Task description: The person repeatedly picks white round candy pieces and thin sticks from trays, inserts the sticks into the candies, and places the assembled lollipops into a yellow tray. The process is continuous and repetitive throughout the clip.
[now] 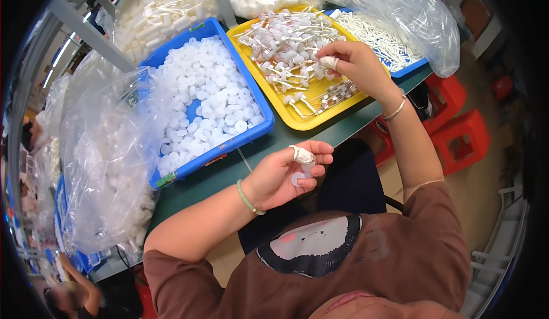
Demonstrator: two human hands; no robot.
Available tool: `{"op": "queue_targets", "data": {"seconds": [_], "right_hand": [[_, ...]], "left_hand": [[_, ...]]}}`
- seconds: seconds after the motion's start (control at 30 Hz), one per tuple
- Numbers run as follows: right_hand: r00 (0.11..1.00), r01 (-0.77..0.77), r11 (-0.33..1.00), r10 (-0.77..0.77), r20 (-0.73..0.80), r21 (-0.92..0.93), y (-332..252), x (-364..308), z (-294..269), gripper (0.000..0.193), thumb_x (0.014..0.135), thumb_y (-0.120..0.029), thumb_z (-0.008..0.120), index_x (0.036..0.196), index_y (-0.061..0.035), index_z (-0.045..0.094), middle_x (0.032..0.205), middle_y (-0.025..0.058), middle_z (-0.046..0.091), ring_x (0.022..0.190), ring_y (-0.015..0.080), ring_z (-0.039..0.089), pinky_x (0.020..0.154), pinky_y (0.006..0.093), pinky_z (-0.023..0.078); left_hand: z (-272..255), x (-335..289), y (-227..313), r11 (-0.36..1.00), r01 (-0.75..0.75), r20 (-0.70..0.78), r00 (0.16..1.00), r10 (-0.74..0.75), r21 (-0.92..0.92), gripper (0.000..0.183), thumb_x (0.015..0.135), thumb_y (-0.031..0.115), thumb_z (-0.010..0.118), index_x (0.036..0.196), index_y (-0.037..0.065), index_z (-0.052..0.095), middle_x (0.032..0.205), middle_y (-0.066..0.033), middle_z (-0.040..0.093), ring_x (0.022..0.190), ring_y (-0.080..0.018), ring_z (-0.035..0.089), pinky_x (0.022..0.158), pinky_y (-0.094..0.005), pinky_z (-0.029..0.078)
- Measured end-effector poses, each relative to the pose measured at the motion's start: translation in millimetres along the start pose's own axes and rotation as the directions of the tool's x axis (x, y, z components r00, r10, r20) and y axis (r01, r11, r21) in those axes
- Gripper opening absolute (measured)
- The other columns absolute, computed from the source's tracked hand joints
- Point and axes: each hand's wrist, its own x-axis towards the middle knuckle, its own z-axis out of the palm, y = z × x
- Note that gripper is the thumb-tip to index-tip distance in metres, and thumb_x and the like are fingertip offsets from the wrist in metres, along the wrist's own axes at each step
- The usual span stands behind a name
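Note:
My left hand (pixel 280 173) is palm up in front of the blue tray, its fingers curled round a few small translucent white plastic discs (pixel 298 179). A white cover wraps the thumb. Over the right part of the yellow tray (pixel 306 123) is my right hand (pixel 357 67), fingertips drawn together, with a white cover on one digit; what they hold, if anything, is too small to make out. Below and beside it lie white assembled pieces (pixel 286 47) with thin stems and discs, and a bundle of thin metal-tipped pins (pixel 338 94).
A blue tray (pixel 266 123) heaped with white discs stands left of the yellow one. Another blue tray (pixel 422 63) of thin white tubes is at far right. Plastic bags (pixel 108 159) of white parts crowd the left and back. Red stools (pixel 463 140) stand right of the green table (pixel 183 196).

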Motion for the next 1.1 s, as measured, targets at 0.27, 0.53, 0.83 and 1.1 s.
{"op": "queue_targets", "data": {"seconds": [0.27,0.53,0.83,1.1], "right_hand": [[0.984,-0.142,0.809,0.054,0.167,0.571,-13.5,25.3,26.5,0.027,0.091,-0.002,0.048,0.114,0.0045,0.060,0.107,0.0105,0.065,0.093,0.0145,0.065,0.087,0.0253,0.052],[0.974,0.129,0.973,-0.160,-0.158,-0.192,-11.4,14.9,15.4,0.023,0.085,-0.013,0.054,0.101,-0.0001,0.063,0.079,0.0136,0.063,0.071,0.0207,0.063,0.068,0.0311,0.048],[0.967,0.167,0.938,-0.097,0.235,-0.303,6.6,-23.7,-29.4,0.021,0.072,0.003,0.058,0.090,-0.0014,0.068,0.080,0.0091,0.062,0.073,0.0216,0.058,0.067,0.0315,0.046],[0.922,0.300,0.831,-0.127,0.365,-0.468,12.6,-11.7,-19.0,0.017,0.074,-0.001,0.062,0.090,-0.0023,0.068,0.085,0.0106,0.062,0.081,0.0292,0.060,0.074,0.0349,0.048]], "left_hand": [[-7.8,0.6,1.0,0.998,-0.033,0.038,0.999,0.031,0.048,0.028,0.091,0.014,0.047,0.115,0.001,0.053,0.102,-0.0059,0.056,0.071,-0.0083,0.046,0.052,-0.0189,0.037],[-3.2,-0.7,0.9,0.992,-0.122,-0.040,0.992,0.120,-0.041,0.033,0.087,0.006,0.049,0.119,0.001,0.052,0.114,-0.0119,0.057,0.110,-0.0196,0.054,0.078,-0.0253,0.051],[2.2,0.6,-0.4,0.980,-0.066,-0.088,0.993,0.083,0.187,0.031,0.099,0.015,0.046,0.126,0.001,0.047,0.091,-0.0025,0.051,0.062,-0.0052,0.037,0.049,-0.0183,0.035],[9.8,0.2,7.6,0.969,-0.133,-0.116,0.980,0.160,0.209,0.044,0.097,0.013,0.046,0.138,0.001,0.040,0.101,-0.0025,0.055,0.063,-0.0051,0.038,0.050,-0.0172,0.033]]}}
